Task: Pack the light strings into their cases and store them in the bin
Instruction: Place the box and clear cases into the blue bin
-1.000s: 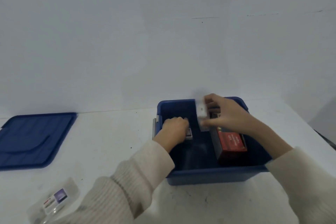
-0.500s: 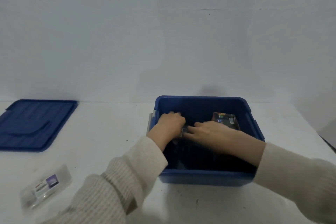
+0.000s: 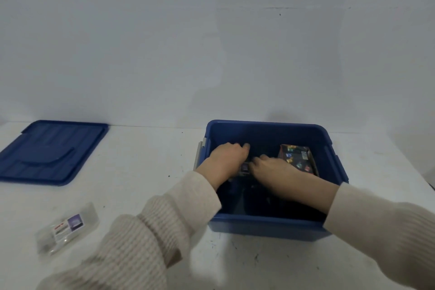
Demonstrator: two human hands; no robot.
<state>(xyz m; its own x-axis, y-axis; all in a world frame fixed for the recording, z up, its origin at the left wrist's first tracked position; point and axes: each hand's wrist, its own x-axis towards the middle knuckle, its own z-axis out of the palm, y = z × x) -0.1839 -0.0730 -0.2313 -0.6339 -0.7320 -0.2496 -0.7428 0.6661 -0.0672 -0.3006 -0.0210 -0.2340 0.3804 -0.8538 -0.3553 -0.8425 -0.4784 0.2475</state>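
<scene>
Reaching low into the bin (image 3: 270, 226) with left hand (image 3: 227, 160) curled round a small case (image 3: 244, 168) and right hand (image 3: 275, 167) against it, grip unclear, probably to seat it beside the printed box (image 3: 296, 156).

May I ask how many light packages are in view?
3: a clear case on the table, a printed box in the bin at right, a small case between the left hand and right hand; others possibly hidden.
</scene>
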